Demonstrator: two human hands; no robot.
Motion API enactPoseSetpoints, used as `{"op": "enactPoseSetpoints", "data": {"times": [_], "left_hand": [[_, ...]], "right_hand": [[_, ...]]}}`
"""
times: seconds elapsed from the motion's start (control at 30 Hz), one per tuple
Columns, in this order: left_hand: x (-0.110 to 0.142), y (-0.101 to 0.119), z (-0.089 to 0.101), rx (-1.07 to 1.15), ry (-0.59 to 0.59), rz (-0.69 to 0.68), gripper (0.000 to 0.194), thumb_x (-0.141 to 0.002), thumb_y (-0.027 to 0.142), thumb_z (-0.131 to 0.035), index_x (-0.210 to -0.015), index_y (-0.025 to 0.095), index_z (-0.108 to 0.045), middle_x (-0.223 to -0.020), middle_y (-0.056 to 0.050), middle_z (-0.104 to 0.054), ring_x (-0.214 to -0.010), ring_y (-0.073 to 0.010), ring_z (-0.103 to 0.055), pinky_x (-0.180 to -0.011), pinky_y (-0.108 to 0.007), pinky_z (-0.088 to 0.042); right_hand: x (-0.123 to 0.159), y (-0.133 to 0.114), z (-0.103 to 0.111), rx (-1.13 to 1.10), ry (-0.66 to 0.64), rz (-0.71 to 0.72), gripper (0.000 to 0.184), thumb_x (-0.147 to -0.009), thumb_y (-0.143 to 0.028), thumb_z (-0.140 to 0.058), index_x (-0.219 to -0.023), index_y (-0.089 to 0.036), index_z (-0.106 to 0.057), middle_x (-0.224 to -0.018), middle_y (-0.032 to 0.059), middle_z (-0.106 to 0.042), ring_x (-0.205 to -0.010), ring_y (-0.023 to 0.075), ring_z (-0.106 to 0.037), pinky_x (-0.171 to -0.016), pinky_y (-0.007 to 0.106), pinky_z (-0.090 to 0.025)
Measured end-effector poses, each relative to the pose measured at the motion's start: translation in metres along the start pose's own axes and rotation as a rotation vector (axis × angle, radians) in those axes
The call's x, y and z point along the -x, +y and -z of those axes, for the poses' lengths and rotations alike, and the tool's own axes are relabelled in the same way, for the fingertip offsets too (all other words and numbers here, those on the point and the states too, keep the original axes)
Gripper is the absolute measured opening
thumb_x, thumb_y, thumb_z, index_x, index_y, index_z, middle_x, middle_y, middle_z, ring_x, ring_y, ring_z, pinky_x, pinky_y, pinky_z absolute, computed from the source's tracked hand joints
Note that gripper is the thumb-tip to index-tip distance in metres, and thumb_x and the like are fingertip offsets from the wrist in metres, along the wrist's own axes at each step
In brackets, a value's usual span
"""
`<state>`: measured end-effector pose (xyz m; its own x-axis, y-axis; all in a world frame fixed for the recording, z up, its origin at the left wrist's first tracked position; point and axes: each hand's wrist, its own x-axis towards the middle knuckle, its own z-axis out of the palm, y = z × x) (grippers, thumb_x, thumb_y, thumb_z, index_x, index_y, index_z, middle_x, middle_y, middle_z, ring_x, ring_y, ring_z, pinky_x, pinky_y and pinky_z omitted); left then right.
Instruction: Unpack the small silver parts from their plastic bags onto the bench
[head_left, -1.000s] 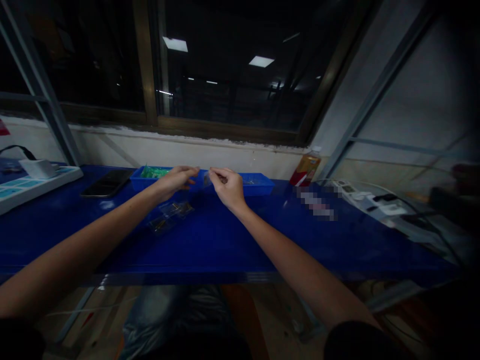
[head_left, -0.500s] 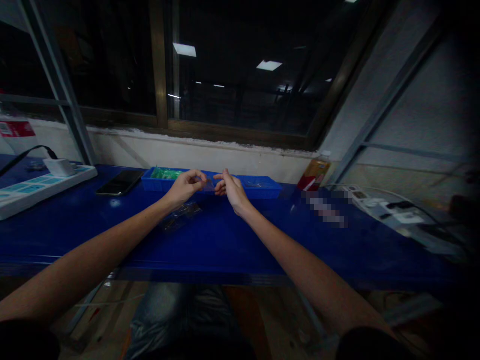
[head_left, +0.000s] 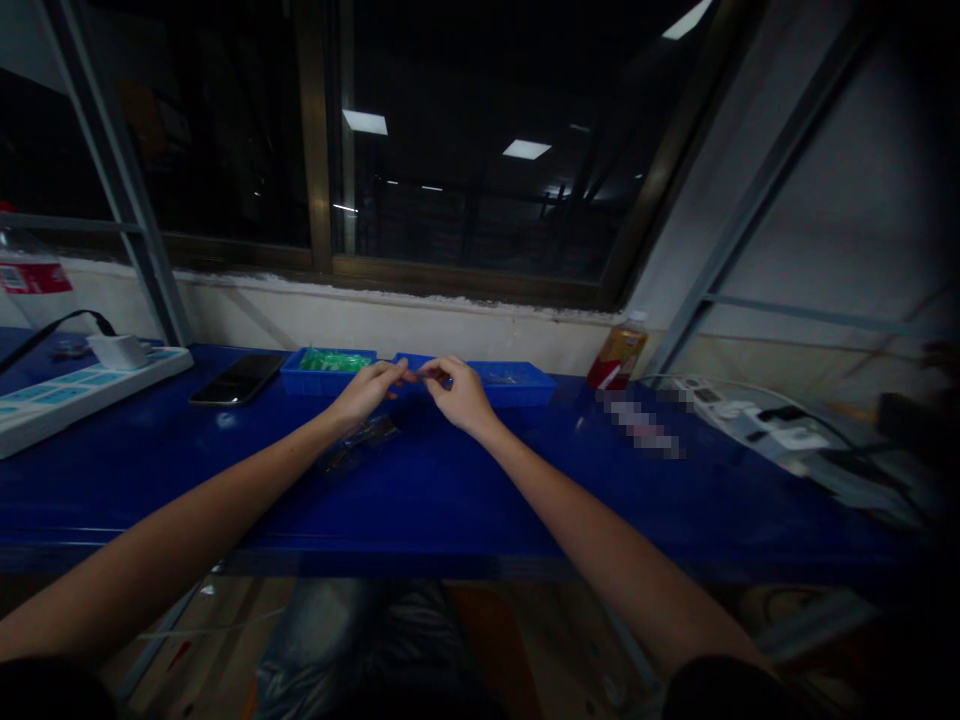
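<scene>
My left hand (head_left: pixel 367 394) is closed in a pinch, its fingertips pointing right over the table. Facing it, my right hand (head_left: pixel 461 396) has thumb and forefinger pinched together. Between the two sets of fingertips is a small clear plastic bag, faint and mostly hidden by the fingers. Below my left hand, clear bags with small brass-coloured parts (head_left: pixel 360 443) lie on the blue table (head_left: pixel 442 500). Behind my left hand stands a blue bin (head_left: pixel 319 382) with green packets (head_left: pixel 334 360). Another blue bin (head_left: pixel 525 390) with small clear items is behind my right hand.
A phone (head_left: pixel 236 380) and a white power strip (head_left: pixel 90 400) lie at left, with a red-labelled bottle (head_left: pixel 34 280) behind. At right stand a drink bottle (head_left: pixel 619 355) and another power strip with plugs and cables (head_left: pixel 780 430). A window wall closes off the back.
Half a second ago my right fingers were spread beside the clear bag in my left hand; now they have closed in a pinch. Both hands remain above the table. The camera view has shifted slightly.
</scene>
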<state>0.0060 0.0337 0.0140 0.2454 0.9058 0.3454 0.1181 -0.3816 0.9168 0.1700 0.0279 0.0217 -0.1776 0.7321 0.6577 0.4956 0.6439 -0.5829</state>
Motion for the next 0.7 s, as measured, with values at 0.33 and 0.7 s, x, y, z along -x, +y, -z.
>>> {"op": "enactPoseSetpoints", "data": {"times": [0.33, 0.7], "left_hand": [[0.0027, 0.0048, -0.0032, 0.325, 0.024, 0.171, 0.009, -0.068, 0.019, -0.062, -0.074, 0.014, -0.058, -0.072, 0.0, -0.058, -0.062, -0.0079, -0.05, -0.058, -0.021, -0.034], [0.0025, 0.0036, -0.003, 0.222, 0.013, 0.129, 0.013, -0.068, 0.023, -0.064, -0.076, 0.015, -0.058, -0.072, 0.0, -0.059, -0.061, -0.0082, -0.05, -0.058, -0.022, -0.036]], "right_hand": [[0.0045, -0.0035, -0.0011, 0.037, -0.063, 0.077, 0.027, -0.071, -0.006, -0.048, -0.088, -0.019, -0.065, -0.093, 0.0049, -0.048, -0.084, 0.0138, -0.053, -0.073, 0.028, -0.046], [-0.0015, 0.005, -0.0032, -0.32, -0.057, -0.221, 0.015, -0.074, -0.03, -0.053, -0.071, -0.016, -0.057, -0.061, -0.001, -0.055, -0.056, 0.0104, -0.052, -0.058, 0.024, -0.043]]}}
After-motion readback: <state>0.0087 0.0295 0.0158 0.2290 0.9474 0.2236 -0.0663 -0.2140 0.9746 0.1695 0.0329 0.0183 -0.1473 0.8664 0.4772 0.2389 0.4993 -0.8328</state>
